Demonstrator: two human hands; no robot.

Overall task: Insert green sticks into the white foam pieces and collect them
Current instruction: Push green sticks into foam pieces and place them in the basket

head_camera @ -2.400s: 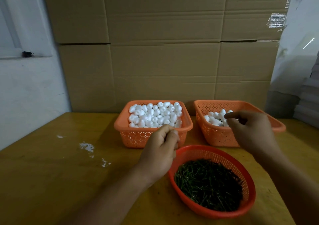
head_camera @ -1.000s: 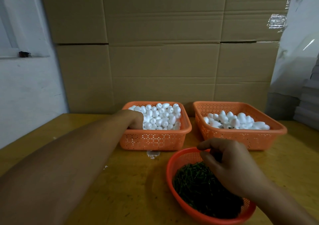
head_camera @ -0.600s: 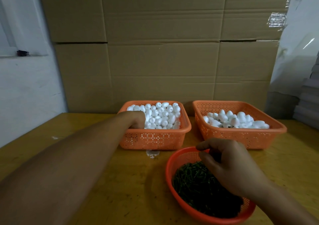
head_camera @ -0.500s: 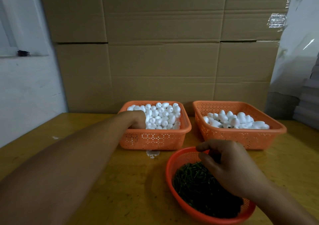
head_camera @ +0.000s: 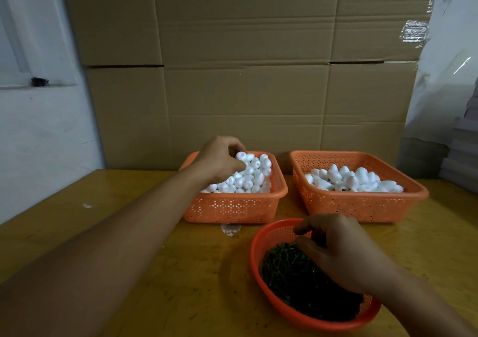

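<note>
A heap of short dark green sticks [head_camera: 292,274] fills a round red-orange plastic mesh basket [head_camera: 261,243] at the near edge of the yellow-brown wooden table [head_camera: 129,233]. The right hand [head_camera: 341,254] rests down into this heap with its fingers curled; whether they pinch a stick is hidden.

Behind it stand two square orange perforated plastic baskets. The left basket [head_camera: 232,207] is piled with small white egg-shaped foam pieces [head_camera: 248,179]. The left hand [head_camera: 219,159] is raised over that pile, thumb and fingertips curled around one white foam piece [head_camera: 241,155] at the top. The right basket [head_camera: 362,205], just beside the left one, holds a lower layer of white foam pieces [head_camera: 354,179], some showing dark spots.

A wall of brown cardboard boxes [head_camera: 245,78] rises behind the baskets, with a white wall [head_camera: 38,130] to its left.
</note>
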